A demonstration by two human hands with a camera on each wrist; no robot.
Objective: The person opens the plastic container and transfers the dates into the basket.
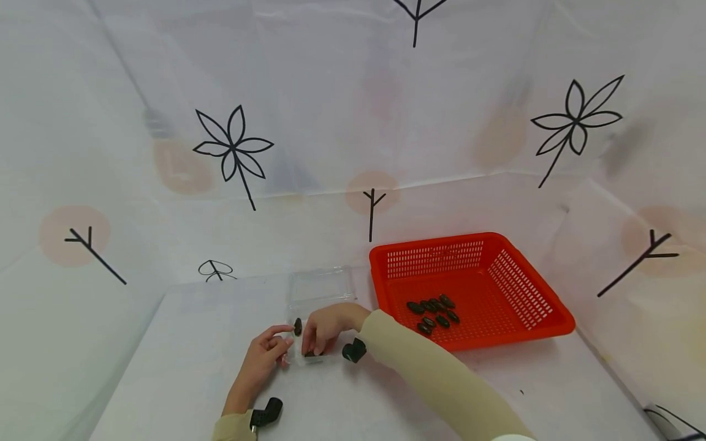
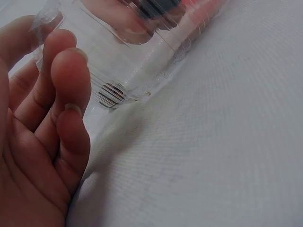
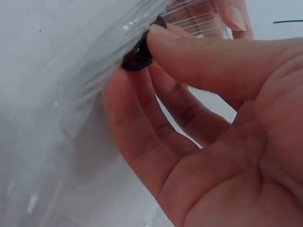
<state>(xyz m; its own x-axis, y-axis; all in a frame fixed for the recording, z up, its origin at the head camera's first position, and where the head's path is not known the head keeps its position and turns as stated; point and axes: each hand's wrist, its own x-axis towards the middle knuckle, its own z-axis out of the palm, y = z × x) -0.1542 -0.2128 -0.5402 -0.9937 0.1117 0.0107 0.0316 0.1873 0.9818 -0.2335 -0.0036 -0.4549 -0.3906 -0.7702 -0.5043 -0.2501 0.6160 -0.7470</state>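
Observation:
My right hand (image 1: pixel 325 327) reaches into the base of a clear plastic clamshell box (image 1: pixel 313 361) and pinches a dark oval piece (image 3: pixel 137 57) between thumb and fingers, close to the ribbed wall. At the box's left side, the left hand (image 1: pixel 263 355) holds its edge with bent fingers. Another dark oval piece (image 1: pixel 298 327) lies by the left index fingertip. Through the ribbed plastic in the left wrist view, a dark piece (image 2: pixel 112 95) shows low in the corner. The transparent lid (image 1: pixel 322 286) is folded back, away from me.
A red plastic basket (image 1: pixel 521 260) with slotted walls stands to the right, with several dark oval pieces (image 1: pixel 443 321) on its floor. White cloth covers the table (image 1: pixel 182 367). A patterned white sheet (image 1: pixel 331 122) hangs behind. A tiny dark speck (image 1: pixel 521 392) lies at the right.

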